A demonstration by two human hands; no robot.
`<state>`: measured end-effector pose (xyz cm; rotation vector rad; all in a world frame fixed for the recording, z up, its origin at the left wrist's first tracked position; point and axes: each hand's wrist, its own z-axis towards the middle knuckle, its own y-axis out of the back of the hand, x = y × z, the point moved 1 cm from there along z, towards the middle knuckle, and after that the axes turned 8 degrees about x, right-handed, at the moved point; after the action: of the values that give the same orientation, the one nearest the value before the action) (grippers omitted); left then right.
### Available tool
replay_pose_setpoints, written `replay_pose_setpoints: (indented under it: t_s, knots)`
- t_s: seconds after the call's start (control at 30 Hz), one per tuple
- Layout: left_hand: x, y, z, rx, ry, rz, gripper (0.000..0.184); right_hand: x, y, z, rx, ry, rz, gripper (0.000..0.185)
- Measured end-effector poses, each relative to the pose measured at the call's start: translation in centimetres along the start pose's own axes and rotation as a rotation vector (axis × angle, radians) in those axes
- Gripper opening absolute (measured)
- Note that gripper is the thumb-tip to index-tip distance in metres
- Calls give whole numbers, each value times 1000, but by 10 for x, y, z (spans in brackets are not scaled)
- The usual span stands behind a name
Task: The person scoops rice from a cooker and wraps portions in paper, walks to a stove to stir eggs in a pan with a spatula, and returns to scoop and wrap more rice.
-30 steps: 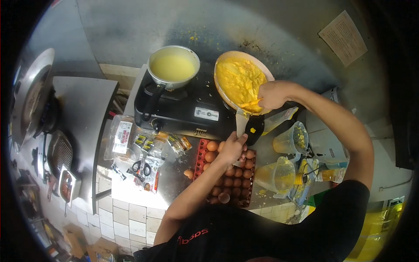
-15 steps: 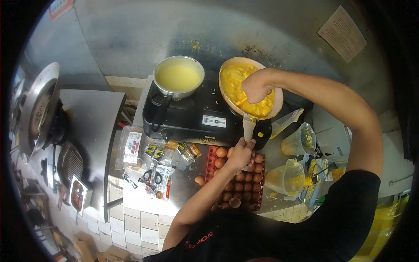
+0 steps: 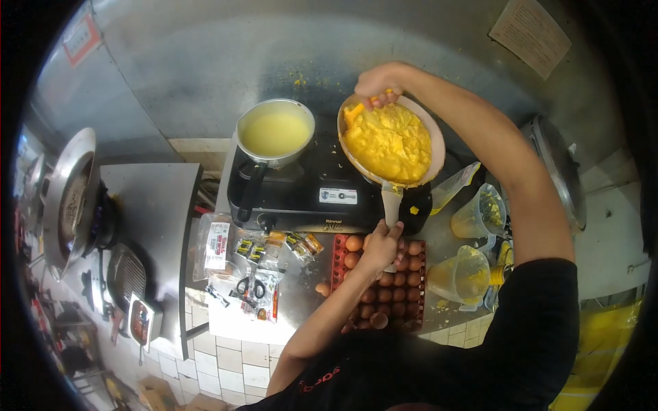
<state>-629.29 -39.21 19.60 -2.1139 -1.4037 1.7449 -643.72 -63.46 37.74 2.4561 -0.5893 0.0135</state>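
Gripping w/ L hand (image 3: pixel 384 249) pan handle (image 3: pixel 391 204), w/ R hand (image 3: pixel 379 85) orange utensil (image 3: pixel 354 112); prob. stirring yellow mix (image 3: pixel 391 145), needing steady pan (image 3: pixel 435 130) next.

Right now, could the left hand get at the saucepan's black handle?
Probably not: the left hand is wrapped around the frying pan's handle. If it let go, the way looks fairly free; nothing visible covers the saucepan's black handle.
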Motion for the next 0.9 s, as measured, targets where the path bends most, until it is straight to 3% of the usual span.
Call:
replay_pose_setpoints:
  t_s: [0.07,0.2,0.3,0.4,0.6,0.67,0.9]
  knots:
    - [-1,1,3,-7,-9,-5,23,-25,16,-3,-80,-56,117,15]
    - [-3,2,-3,12,5,-55,23,-80,23,-34,-175,-76,-120,30]
    - [-7,3,-4,3,5,-30,25,-119,2,-69,-392,126,-581,29]
    - [-13,-2,-10,-36,42,-45,26,-144,-40,-102,-639,217,-641,25]
    - [-11,-1,-8,-32,2,-17,29,-149,-101,-98,-612,348,-191,21]
    - [-8,0,-6,-26,-3,-18,29,-141,-122,-53,-616,437,-164,24]
    - [-9,-4,-8,-57,-5,6,29,-74,-116,46,-623,188,183,25]
